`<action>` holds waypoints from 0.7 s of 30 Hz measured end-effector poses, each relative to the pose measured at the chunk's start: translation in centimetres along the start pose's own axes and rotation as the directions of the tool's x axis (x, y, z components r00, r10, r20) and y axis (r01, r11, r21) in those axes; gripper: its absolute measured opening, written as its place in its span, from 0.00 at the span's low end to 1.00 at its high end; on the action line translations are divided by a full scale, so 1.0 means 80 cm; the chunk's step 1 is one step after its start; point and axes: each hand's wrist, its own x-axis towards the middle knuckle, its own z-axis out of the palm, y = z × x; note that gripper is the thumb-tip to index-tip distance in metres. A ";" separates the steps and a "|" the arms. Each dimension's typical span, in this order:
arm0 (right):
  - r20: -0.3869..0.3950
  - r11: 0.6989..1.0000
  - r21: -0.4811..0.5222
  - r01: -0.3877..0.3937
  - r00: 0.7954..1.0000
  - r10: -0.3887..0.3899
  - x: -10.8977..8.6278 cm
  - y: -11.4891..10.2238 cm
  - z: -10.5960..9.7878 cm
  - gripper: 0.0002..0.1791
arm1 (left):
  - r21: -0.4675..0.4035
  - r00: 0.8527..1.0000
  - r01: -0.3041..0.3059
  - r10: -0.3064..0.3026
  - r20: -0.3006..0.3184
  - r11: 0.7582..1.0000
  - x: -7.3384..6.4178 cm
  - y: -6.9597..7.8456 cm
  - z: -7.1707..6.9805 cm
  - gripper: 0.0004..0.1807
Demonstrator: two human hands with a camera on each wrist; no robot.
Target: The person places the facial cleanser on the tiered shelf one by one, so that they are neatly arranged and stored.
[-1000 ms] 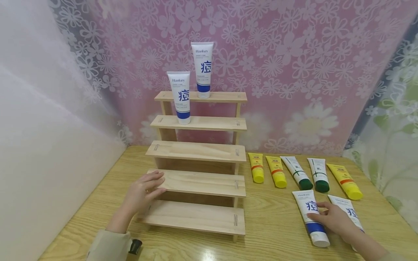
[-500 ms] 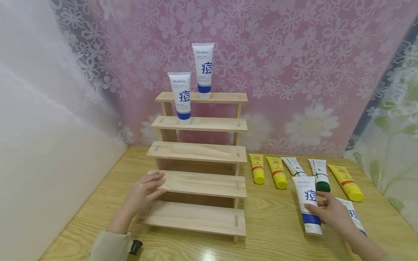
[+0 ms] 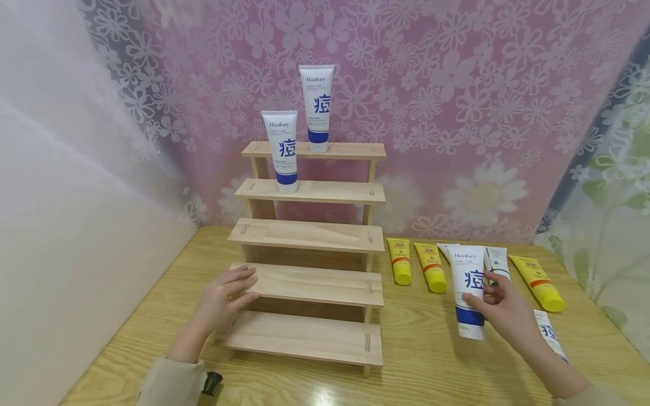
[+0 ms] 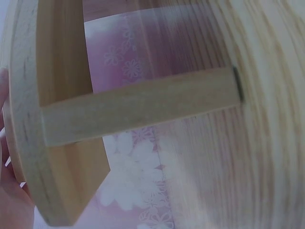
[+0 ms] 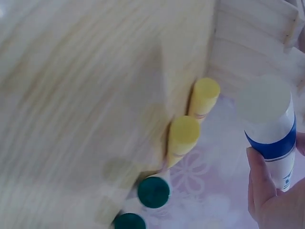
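Right of centre in the head view, a white tube with a blue band [image 3: 467,270], near upright, cap down, clear of the tabletop [image 3: 411,349]. Held in the right grip [image 3: 506,313], thumb across the front. Could twist or slip in so one-sided a hold, if pinched too lightly on smooth walls; could also topple if let go before standing flat on its cap. If swung carelessly here, might knock the white tubes with green caps [image 3: 497,261] just behind in the frame.

Further left, holding no tube: the left grip [image 3: 223,296], fingers laid over the left end of the second step from the bottom of the stepped wooden stand [image 3: 315,283]. By pressing hard there, might jolt the stand and tip the top-step tube [image 3: 318,110] and the second-step tube [image 3: 281,152], both balanced on caps, upper centre.

Legible on all three: "Hankey" and a large blue 痘. Same character on the lying tube [image 3: 550,335], lower right, partly covered by the forearm. Too small to read: fine print and lettering on the yellow tubes [image 3: 430,268].
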 end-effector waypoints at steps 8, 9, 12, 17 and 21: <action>-0.054 0.997 0.046 0.069 0.996 -0.066 0.000 -0.022 0.005 0.42 | 0.006 1.000 0.004 -0.004 0.006 1.000 0.000 -0.001 -0.001 0.20; -0.062 0.996 0.047 0.080 0.995 -0.077 0.001 -0.025 0.006 0.41 | 0.005 1.000 0.005 -0.005 0.009 1.000 0.000 0.000 -0.001 0.20; -0.090 0.993 0.054 0.104 0.991 -0.099 0.003 -0.033 0.007 0.40 | 0.002 1.000 0.003 -0.003 0.010 1.000 0.000 0.000 -0.001 0.20; -0.107 0.989 0.092 0.114 0.989 -0.104 0.008 -0.050 0.009 0.40 | -0.009 1.000 -0.008 0.008 0.000 1.000 0.000 -0.001 -0.001 0.20; -0.109 0.988 0.117 0.105 0.990 -0.092 0.012 -0.063 0.010 0.40 | -0.004 1.000 -0.016 0.016 -0.004 1.000 -0.001 -0.002 0.000 0.20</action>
